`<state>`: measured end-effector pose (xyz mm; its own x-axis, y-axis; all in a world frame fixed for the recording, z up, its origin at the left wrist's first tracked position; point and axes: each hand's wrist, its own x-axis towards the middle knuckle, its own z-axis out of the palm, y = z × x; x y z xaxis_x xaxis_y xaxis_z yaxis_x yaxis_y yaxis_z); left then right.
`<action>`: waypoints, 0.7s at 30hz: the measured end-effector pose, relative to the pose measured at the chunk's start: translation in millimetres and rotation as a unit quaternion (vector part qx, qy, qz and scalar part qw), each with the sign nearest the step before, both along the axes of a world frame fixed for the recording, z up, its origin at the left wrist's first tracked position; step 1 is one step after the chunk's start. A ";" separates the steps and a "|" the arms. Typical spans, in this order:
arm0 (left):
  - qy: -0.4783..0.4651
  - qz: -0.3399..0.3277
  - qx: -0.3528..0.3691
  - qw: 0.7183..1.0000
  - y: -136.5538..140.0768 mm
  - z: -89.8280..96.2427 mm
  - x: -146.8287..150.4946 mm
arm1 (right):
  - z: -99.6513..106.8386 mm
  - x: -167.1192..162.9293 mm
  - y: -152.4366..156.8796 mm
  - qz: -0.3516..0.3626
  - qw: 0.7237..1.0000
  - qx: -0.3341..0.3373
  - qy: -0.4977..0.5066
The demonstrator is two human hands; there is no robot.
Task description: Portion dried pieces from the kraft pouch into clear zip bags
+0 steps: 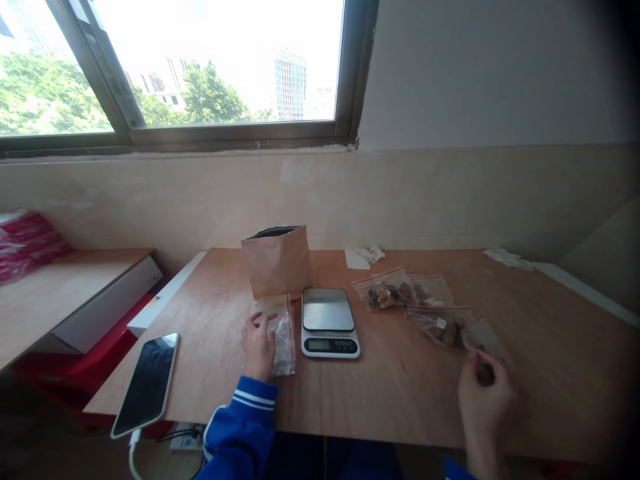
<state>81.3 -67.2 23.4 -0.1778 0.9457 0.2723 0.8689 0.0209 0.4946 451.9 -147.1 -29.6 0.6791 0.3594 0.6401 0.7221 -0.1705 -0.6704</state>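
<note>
My left hand (pixel 259 345) rests on flat, clear zip bags (pixel 286 343) with red strips, its fingers apart and slightly bent. Just right of them sits a white kitchen scale (pixel 330 323) with a bare steel platform. A brown paper pouch (pixel 278 263) stands upright behind the bags, its dark mouth open. At the right, my right hand (pixel 487 393) is closed in a pinch at the near end of a zip bag (pixel 483 333) with something dark in it. Beside that bag lie more filled zip bags (pixel 393 291), one (pixel 443 325) with brown pieces and a small white square.
A phone (pixel 149 380) with a charging cable lies at the table's left edge. Crumpled white paper (pixel 369 256) and another scrap (pixel 509 259) lie along the back edge. To the left, a second table (pixel 75 287) carries pink wrapped packs (pixel 31 245). A window (pixel 225 73) is ahead.
</note>
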 end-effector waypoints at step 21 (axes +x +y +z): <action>-0.347 -0.279 -0.009 0.895 -59.3 62.4 62.8 | 99.8 -170.0 3.3 0.241 0.920 0.166 0.260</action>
